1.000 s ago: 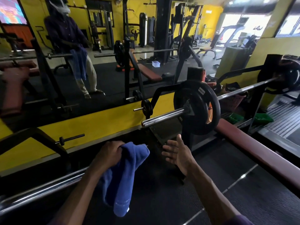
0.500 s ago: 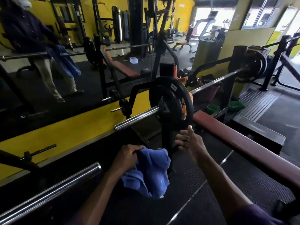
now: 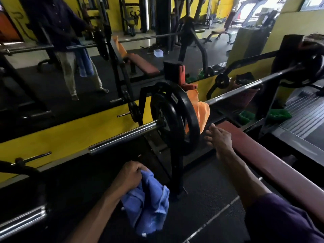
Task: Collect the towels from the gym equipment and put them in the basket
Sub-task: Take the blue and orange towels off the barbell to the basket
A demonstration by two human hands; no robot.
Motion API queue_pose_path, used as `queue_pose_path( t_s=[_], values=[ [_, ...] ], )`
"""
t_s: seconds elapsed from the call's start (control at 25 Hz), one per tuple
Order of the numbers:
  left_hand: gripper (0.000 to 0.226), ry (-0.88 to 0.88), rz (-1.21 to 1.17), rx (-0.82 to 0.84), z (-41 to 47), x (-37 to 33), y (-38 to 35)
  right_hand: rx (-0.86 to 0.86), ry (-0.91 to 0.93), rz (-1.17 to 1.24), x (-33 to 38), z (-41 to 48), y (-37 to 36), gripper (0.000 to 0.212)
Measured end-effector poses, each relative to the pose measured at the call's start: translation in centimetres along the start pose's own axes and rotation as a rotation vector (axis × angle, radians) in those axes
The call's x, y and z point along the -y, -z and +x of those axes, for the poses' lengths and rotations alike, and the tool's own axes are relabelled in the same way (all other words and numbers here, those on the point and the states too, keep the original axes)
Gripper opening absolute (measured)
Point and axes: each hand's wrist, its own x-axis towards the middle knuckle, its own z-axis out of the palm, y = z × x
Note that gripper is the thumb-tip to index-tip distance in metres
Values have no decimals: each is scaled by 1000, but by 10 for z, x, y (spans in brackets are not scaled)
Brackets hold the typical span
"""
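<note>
My left hand (image 3: 130, 176) grips a bunched blue towel (image 3: 149, 206), which hangs below the fist near the bottom middle. An orange towel (image 3: 201, 111) is draped over the barbell (image 3: 233, 93), partly hidden behind the black weight plate (image 3: 173, 116). My right hand (image 3: 218, 137) is stretched out with fingers spread, its fingertips just short of the orange towel's lower edge. A reddish-brown basket (image 3: 245, 97) stands on the floor behind the bar by the wall, mostly hidden.
A long maroon bench pad (image 3: 273, 165) runs from the right hand toward the lower right. The mirror wall (image 3: 70, 81) ahead reflects a person and racks. A second chrome bar (image 3: 22, 220) lies low at the left. Green trays (image 3: 278, 114) sit at the right.
I have moved closer to the loaded bar. My right hand has reached forward and up toward the orange towel. The left hand has lowered with the blue towel.
</note>
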Motion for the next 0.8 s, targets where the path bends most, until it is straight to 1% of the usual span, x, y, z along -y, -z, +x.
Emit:
queue_pose_path(
  t_s=[0.08,0.2,0.28,0.36,0.44,0.52,0.56,0.6,0.64,0.72,0.8],
  values=[
    [20,75,-35,-17,19,-12,-20,51,-23,-97,0,54,4,25],
    [25,103,-12,-107,38,-19,-41,65,-14,-214,0,116,1,33],
    [18,117,4,-201,48,-27,-53,69,50,-385,4,149,-8,42],
    [10,121,27,-291,56,-31,-59,85,80,-477,9,173,-23,56],
    [23,168,57,-344,61,-28,-59,122,108,-526,9,188,-36,72],
    [46,255,79,-355,66,-24,-57,109,112,-552,1,201,-47,81],
    [51,279,88,-363,68,-21,-57,98,94,-539,-1,201,-51,83],
    [48,281,107,-366,69,-19,-56,102,89,-527,-4,209,-59,83],
    [41,272,129,-361,69,-17,-56,132,84,-549,-7,214,-62,80],
    [26,258,148,-332,65,-14,-56,216,54,-490,-1,225,-73,66],
    [19,246,147,-346,58,-11,-61,163,84,-511,-3,228,-69,49]
  ],
)
